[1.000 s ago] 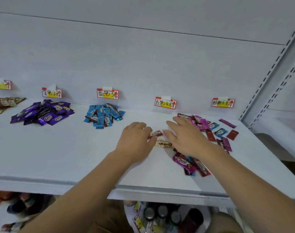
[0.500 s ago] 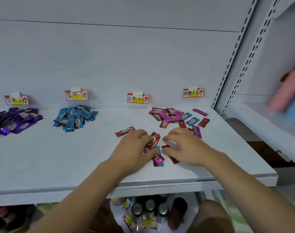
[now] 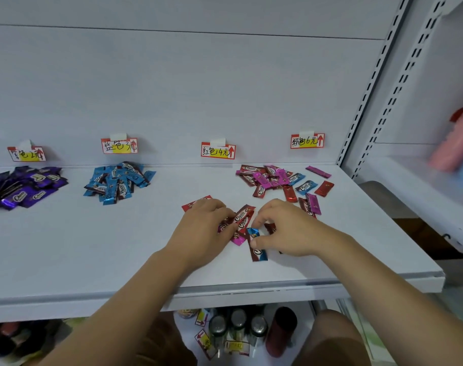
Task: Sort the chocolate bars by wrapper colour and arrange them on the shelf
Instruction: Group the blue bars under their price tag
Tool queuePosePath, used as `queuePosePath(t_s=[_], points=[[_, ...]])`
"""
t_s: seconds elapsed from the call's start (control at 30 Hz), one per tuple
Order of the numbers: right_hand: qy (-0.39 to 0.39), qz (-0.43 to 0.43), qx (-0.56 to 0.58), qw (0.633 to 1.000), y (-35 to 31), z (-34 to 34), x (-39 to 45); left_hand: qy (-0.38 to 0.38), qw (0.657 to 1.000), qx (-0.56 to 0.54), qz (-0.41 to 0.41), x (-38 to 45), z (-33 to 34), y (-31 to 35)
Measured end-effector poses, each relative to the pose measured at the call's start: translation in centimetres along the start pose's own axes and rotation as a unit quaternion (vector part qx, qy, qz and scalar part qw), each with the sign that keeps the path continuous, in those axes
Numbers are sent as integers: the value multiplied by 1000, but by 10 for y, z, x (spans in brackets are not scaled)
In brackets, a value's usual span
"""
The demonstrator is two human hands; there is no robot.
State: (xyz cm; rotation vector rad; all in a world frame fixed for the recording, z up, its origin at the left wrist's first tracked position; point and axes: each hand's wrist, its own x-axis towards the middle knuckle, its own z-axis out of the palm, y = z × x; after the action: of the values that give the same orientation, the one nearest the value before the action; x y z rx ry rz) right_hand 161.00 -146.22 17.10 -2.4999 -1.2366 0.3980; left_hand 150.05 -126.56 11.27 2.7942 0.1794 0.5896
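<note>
On the white shelf [image 3: 93,254] lie a purple pile of bars [image 3: 24,187] at far left and a blue pile [image 3: 116,182] beside it. A mixed heap of red, pink and blue bars [image 3: 275,179] sits at the back right. Between my hands is a small cluster of bars. My left hand [image 3: 201,228] lies over its left side and pinches red bars [image 3: 242,216] with curled fingers. My right hand [image 3: 288,228] pinches a blue bar [image 3: 256,245] between thumb and fingers. One red bar [image 3: 192,203] pokes out behind my left hand.
Price labels are stuck to the back wall: one for purple [image 3: 25,153], blue [image 3: 119,145], red [image 3: 218,150], pink [image 3: 307,140]. A slotted upright [image 3: 370,83] bounds the shelf on the right. Cans and bottles [image 3: 251,328] stand on the lower shelf.
The view has swung right and down. Both hands have pulled several bars from the mixed heap toward the shelf's front. My right hand has taken hold of a blue bar.
</note>
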Motion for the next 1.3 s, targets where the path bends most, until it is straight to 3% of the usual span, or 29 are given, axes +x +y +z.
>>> queuePosePath(t_s=[0.1, 0.3, 0.37, 0.47, 0.6, 0.73, 0.87, 1.03, 1.1, 1.23, 1.3], points=[[-12, 38, 46, 998, 1, -4, 2, 7, 1000, -1, 3, 2, 3, 6], [91, 98, 117, 984, 9, -4, 0, 26, 1000, 8, -16, 6, 3, 16], [144, 95, 188, 967, 11, -13, -5, 43, 998, -32, -26, 10, -2, 31], [176, 66, 286, 940, 11, -23, -11, -8, 986, -159, -48, 23, -9, 59], [231, 68, 298, 924, 24, -31, -8, -42, 932, -341, -114, 45, -8, 85], [300, 99, 95, 944, 74, -41, 9, -75, 846, -485, -206, 65, -10, 96], [262, 108, -48, 958, 120, -43, 34, -97, 826, -500, -242, 81, -8, 98], [77, 66, -228, 968, 138, -49, 70, -106, 796, -525, -281, 96, 1, 95], [42, 58, -230, 970, 136, -57, 79, -97, 789, -530, -295, 104, 3, 94], [-6, 81, -125, 989, 132, -77, 84, -79, 773, -538, -327, 115, 10, 95], [33, 84, -52, 995, 131, -79, 79, -71, 769, -539, -337, 120, 13, 99]])
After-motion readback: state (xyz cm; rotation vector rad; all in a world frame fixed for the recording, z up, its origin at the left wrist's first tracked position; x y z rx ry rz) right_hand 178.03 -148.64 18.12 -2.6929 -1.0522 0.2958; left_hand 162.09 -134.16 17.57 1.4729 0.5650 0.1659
